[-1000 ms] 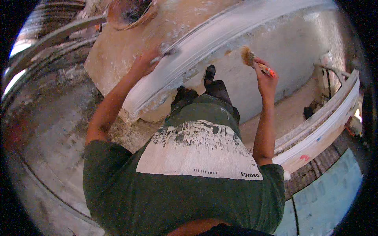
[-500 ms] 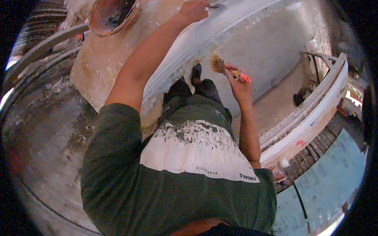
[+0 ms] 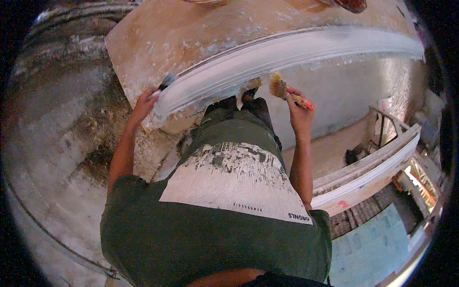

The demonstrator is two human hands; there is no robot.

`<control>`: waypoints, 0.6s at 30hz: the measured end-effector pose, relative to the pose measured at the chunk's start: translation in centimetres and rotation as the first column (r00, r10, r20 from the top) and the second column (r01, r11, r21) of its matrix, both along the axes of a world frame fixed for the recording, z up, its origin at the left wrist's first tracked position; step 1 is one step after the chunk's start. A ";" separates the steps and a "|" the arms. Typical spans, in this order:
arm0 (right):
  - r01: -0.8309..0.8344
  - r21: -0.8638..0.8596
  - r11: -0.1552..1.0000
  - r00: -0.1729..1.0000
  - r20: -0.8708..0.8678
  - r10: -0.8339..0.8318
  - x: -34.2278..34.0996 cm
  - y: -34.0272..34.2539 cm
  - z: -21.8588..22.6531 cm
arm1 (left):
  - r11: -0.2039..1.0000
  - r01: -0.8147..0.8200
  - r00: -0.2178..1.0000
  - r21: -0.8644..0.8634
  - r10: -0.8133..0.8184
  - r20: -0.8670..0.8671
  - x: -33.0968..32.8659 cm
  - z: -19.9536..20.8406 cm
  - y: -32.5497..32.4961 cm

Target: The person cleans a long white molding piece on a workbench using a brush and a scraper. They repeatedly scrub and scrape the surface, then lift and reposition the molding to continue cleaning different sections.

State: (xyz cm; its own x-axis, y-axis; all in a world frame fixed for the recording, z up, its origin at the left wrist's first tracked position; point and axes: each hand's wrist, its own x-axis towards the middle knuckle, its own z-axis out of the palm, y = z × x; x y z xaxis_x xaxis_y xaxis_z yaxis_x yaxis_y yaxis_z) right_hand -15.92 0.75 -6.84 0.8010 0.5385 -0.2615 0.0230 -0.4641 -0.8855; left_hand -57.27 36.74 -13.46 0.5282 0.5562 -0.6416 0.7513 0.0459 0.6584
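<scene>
While the left hand (image 3: 143,105) sits at about 10 o'clock, its fingers are closed around the handle of a dark-bristled brush (image 3: 166,82), bristles aimed between 1 and 2 o'clock. They lie by the near end of a long white moulding (image 3: 267,55); from this height it is hard to say whether they touch it. At 2 o'clock, the right hand (image 3: 300,112) grips a tan-bristled brush (image 3: 280,88) by its red-marked handle, the bristles aimed towards 10 and just apart from the moulding.

That moulding curves from 10 o'clock through 12 to 2, along the edge of a brown, white-spotted counter (image 3: 215,36). Towards 1 o'clock, a reddish-brown bowl (image 3: 353,5) is cut off by the top edge. Farther out, a second white moulding (image 3: 368,174) stretches between 3 and 4, with a pale blue panel (image 3: 370,246) at 4.
</scene>
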 end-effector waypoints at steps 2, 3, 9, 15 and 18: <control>-0.040 -0.024 0.999 0.999 0.013 0.041 -0.3 1.4 0.6 | 0.951 0.183 0.973 0.248 -0.211 0.089 6.1 -1.6 -1.4; -0.060 -0.037 0.998 0.998 0.021 0.061 -0.4 2.1 0.9 | 0.895 0.248 0.939 0.371 -0.316 0.136 9.7 -2.7 -3.0; -0.349 0.064 0.935 0.932 0.131 0.339 -1.5 5.7 0.8 | 0.919 0.269 0.917 0.287 -0.336 0.216 33.4 -0.3 -9.4; -0.283 -0.007 0.959 0.920 0.280 0.273 2.1 5.5 0.5 | 0.705 0.409 0.866 0.579 -0.499 -0.005 25.9 -1.4 -6.8; -0.064 0.060 0.996 0.995 0.082 0.059 5.3 1.9 0.7 | 0.727 0.436 0.896 0.531 -0.406 -0.179 15.0 1.8 -5.0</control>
